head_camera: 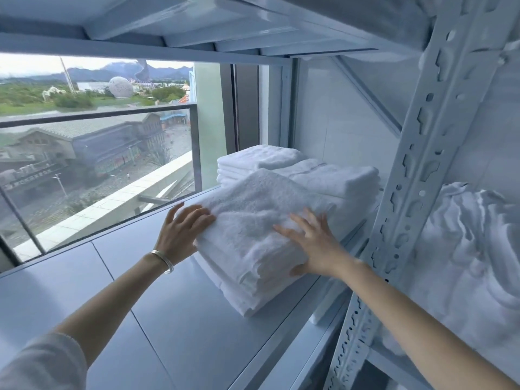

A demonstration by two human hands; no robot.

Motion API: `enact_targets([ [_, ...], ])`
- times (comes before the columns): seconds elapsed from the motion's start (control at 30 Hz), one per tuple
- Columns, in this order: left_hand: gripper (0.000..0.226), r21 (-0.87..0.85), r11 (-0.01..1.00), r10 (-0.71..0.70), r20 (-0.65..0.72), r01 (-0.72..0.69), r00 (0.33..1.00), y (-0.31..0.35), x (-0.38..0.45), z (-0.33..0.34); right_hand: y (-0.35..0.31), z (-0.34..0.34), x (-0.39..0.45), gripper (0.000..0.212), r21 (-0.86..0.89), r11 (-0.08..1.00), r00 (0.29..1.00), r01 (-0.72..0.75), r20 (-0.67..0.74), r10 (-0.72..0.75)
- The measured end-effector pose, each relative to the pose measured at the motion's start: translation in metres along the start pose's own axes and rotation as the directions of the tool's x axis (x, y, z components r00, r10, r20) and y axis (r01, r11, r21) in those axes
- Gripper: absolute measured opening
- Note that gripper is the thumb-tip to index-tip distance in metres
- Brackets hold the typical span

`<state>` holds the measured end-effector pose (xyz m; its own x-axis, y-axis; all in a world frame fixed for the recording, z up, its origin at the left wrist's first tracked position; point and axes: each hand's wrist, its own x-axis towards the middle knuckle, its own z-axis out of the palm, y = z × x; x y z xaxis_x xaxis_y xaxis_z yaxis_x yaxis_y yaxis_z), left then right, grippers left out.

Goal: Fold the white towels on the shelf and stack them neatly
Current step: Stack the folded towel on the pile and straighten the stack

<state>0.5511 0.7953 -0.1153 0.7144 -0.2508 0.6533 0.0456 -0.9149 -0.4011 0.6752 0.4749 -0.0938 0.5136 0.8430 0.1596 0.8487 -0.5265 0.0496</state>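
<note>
We are finding no text, label, brand or number that we can read; signs on the distant buildings beyond the window are blurring out.

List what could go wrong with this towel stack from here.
1. The top towel lies askew on the near stack; pressing with the left hand and right hand may set the misalignment in.
2. The stack's lower edges are uneven, so adding more could make it lean.
3. The crumpled towels beyond the upright post remain unfolded and could slump off.
</note>
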Motion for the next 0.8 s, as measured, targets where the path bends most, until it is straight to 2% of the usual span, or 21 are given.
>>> enact_targets([
  [0.1, 0.078, 0.029, 1.000, -0.003, -0.012, 0.003, 1.000, 0.006, -0.008, -0.008, 0.007, 0.018, 0.016, 0.098, 0.010, 0.999, 0.999, 0.031, 0.021, -0.032],
  [0.17, 0.087, 0.008, 0.999, -0.046, 0.031, 0.046, 0.998, 0.008, -0.013, -0.018, 0.012, 0.021, 0.029, 0.097, 0.009, 0.998, 0.997, 0.061, 0.036, -0.061],
  [0.23, 0.095, -0.101, 0.989, -0.094, 0.105, 0.105, 0.990, 0.001, -0.018, -0.024, 0.017, 0.010, 0.040, 0.095, -0.018, 0.996, 0.994, 0.086, 0.075, -0.084],
  [0.3, 0.103, -0.296, 0.917, -0.198, 0.245, 0.268, 0.949, -0.012, -0.021, -0.029, 0.013, -0.006, 0.041, 0.090, 0.071, 0.997, 0.991, 0.036, 0.125, -0.045],
  [0.33, 0.106, -0.413, 0.823, -0.259, 0.336, 0.389, 0.906, -0.019, -0.020, -0.030, 0.006, -0.014, 0.036, 0.086, 0.174, 0.984, 0.991, -0.031, 0.135, 0.007],
  [0.4, 0.111, -0.590, 0.516, -0.310, 0.547, 0.621, 0.778, -0.028, -0.019, -0.032, -0.018, -0.027, 0.016, 0.071, 0.430, 0.895, 0.990, -0.117, 0.120, 0.072],
  [0.47, 0.115, -0.640, 0.239, -0.276, 0.676, 0.730, 0.683, -0.028, -0.018, -0.036, -0.053, -0.031, -0.012, 0.057, 0.633, 0.769, 0.994, -0.089, 0.103, 0.030],
  [0.53, 0.126, -0.617, 0.096, -0.273, 0.739, 0.781, 0.616, -0.019, -0.020, -0.037, -0.088, -0.028, -0.028, 0.068, 0.675, 0.731, 0.990, -0.100, 0.138, 0.008],
  [0.6, 0.135, -0.588, 0.091, -0.311, 0.750, 0.804, 0.584, -0.008, -0.023, -0.037, -0.105, -0.016, -0.024, 0.076, 0.576, 0.810, 0.992, -0.111, 0.112, 0.056],
  [0.67, 0.134, -0.565, 0.108, -0.346, 0.750, 0.818, 0.564, 0.001, -0.029, -0.041, -0.099, -0.005, -0.014, 0.068, 0.441, 0.896, 0.998, -0.057, -0.005, 0.066],
  [0.73, 0.123, -0.539, 0.166, -0.365, 0.744, 0.826, 0.559, 0.009, -0.036, -0.049, -0.076, 0.000, -0.009, 0.062, 0.378, 0.925, 0.996, 0.035, -0.087, -0.003],
  [0.8, 0.108, -0.527, 0.202, -0.385, 0.733, 0.826, 0.561, 0.024, -0.043, -0.062, -0.044, -0.003, -0.007, 0.061, 0.401, 0.910, 0.993, 0.110, -0.075, -0.087],
])
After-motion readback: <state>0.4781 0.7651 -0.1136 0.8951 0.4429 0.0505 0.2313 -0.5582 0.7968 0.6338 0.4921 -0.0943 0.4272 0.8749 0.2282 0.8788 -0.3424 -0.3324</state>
